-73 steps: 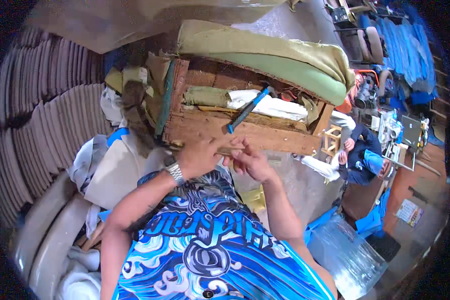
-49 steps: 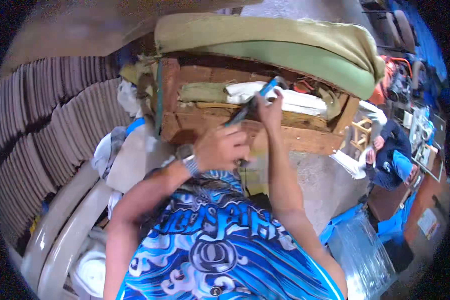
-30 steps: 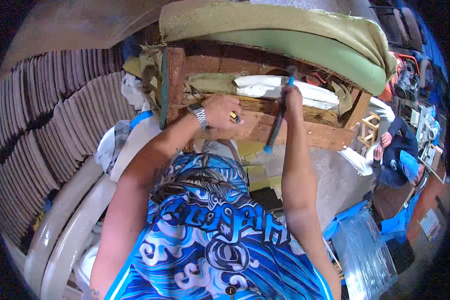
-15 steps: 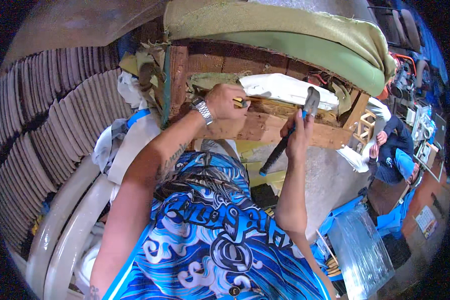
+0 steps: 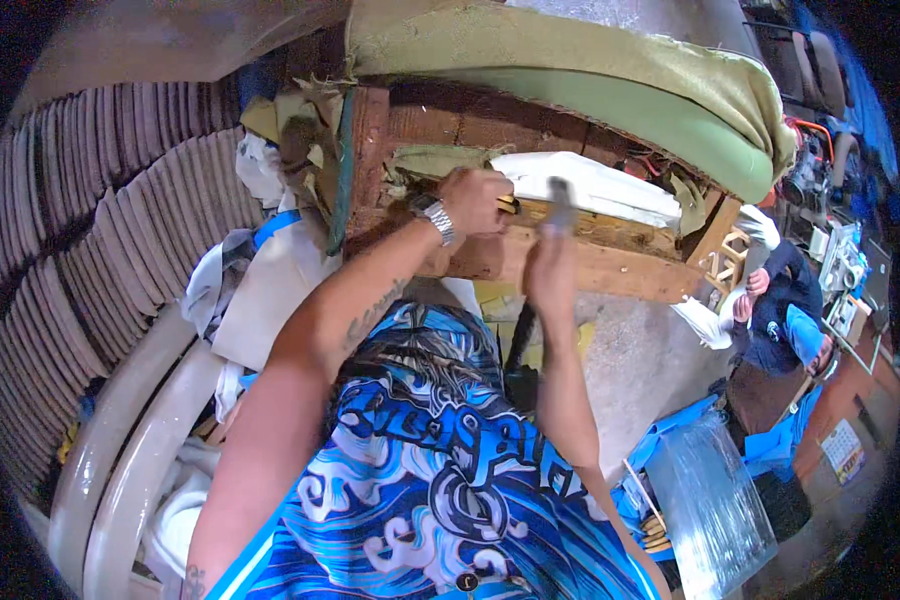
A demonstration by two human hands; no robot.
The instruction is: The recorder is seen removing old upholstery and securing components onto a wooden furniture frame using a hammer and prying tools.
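1. A cluttered workshop: stacked grey foam sheets (image 5: 90,220) curve along the left, and a second person (image 5: 775,320) sits low at the right among blue wrapping.
2. In the middle stands an upturned wooden furniture frame (image 5: 590,265), its green padded cushion (image 5: 620,95) on the far side and torn olive fabric (image 5: 305,130) hanging at its left post.
3. Since half a second ago the hammer (image 5: 558,205) has swung from a raised, tilted position to the frame's top rail; its head is blurred, just beside the left hand's fingers. That reads as a blow landing.
4. The left hand (image 5: 475,200), with a metal watch (image 5: 435,218) on the wrist, stays pinched shut on something small and yellowish at the rail; what it is cannot be told.
5. The right hand (image 5: 550,275) is clamped around the hammer's handle, which runs down toward the blue patterned shirt (image 5: 420,470).
6. The frame's open inside holds a white foam slab (image 5: 595,185).
7. At lower right a clear plastic-wrapped bundle (image 5: 710,500) lies on the floor.
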